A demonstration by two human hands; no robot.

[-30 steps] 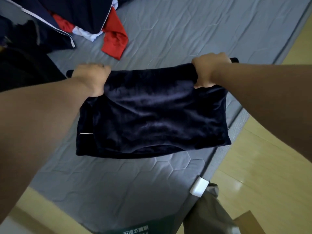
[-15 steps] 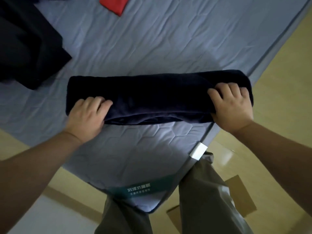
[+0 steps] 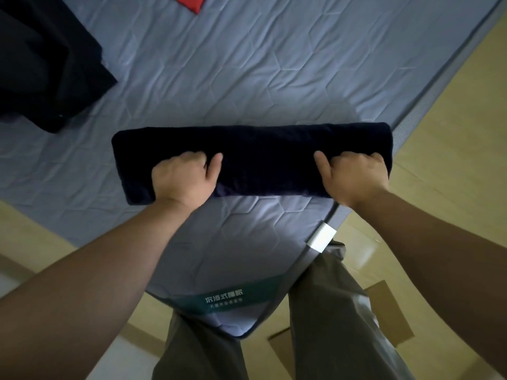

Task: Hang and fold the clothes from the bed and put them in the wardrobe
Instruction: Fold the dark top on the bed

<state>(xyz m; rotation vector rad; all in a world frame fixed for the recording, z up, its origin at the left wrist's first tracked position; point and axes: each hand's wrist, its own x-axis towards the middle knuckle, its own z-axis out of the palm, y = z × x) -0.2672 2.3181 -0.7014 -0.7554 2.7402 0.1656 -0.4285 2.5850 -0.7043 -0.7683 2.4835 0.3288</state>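
Observation:
A dark navy velvety garment (image 3: 263,157), folded into a long narrow bundle, lies across the near corner of the grey-blue mattress (image 3: 247,72). My left hand (image 3: 183,176) grips its near edge left of the middle, fingers tucked underneath and thumb on top. Toward the right end, my right hand (image 3: 354,178) grips the same edge in the same way. The garment's right end reaches the mattress edge.
A heap of dark clothes (image 3: 41,64) lies at the far left of the mattress, and a red garment (image 3: 189,1) shows at the top edge. Wooden floor (image 3: 452,133) lies to the right. My legs (image 3: 329,325) stand at the mattress corner, with cardboard (image 3: 384,305) on the floor.
The garment went from hanging open in the air to folded on the mattress. Both hands shifted inward along its near edge, with fingers now underneath.

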